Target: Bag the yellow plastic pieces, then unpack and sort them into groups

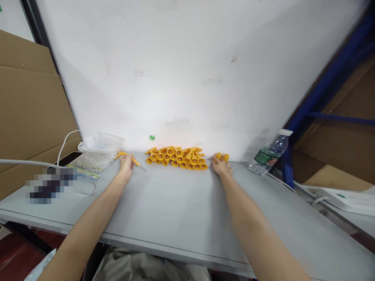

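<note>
A pile of several yellow plastic pieces (177, 157) lies against the white wall at the back of the grey table (175, 210). My left hand (126, 164) rests left of the pile, fingers closed on a yellow-handled corkscrew (135, 161) whose metal spiral points right. My right hand (221, 167) lies right of the pile, its fingers curled over two yellow pieces (221, 157).
Clear plastic bags (96, 156) and a white cable (66, 144) lie at the left. A plastic water bottle (271, 152) lies tipped at the right, beside a blue metal frame (319, 89). Cardboard (26, 101) stands at the left. A white power strip (342, 197) sits at the far right.
</note>
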`<state>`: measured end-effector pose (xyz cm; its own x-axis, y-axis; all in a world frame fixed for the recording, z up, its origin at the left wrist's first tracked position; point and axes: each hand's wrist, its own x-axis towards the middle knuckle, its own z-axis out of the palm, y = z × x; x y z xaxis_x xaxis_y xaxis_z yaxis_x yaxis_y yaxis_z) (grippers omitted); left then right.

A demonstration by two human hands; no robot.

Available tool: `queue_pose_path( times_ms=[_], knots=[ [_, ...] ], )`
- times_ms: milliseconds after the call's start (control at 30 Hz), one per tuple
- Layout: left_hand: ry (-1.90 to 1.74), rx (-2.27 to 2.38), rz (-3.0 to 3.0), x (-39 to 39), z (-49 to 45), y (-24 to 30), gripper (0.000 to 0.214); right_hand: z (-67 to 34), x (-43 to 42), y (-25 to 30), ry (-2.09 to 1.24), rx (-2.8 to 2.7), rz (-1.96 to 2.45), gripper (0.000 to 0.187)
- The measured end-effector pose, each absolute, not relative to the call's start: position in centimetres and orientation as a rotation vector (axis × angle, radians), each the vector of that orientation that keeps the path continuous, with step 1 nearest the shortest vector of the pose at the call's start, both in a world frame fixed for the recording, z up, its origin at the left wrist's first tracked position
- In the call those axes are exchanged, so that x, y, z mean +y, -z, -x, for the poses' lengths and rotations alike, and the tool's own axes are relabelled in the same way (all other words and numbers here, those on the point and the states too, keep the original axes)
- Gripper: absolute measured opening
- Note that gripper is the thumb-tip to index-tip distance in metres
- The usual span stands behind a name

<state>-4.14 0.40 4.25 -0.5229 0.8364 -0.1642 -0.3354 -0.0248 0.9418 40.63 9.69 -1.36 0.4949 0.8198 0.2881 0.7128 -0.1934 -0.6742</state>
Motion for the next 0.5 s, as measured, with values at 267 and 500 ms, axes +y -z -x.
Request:
queue_pose_path(
  times_ms=[267,500],
  knots=[
    [-1.685,1.268,-0.463,-1.1,3.0,-5.8,0.022,-39.3,7.9,0.8,0.056,-1.095,1.622,0.037],
    [-1.709,1.055,-0.437,-1.2,0.7,-7.7,0.015,-34.0,4.9,-3.7,0.041,-0.998,1.283,0.035]
  ],
)
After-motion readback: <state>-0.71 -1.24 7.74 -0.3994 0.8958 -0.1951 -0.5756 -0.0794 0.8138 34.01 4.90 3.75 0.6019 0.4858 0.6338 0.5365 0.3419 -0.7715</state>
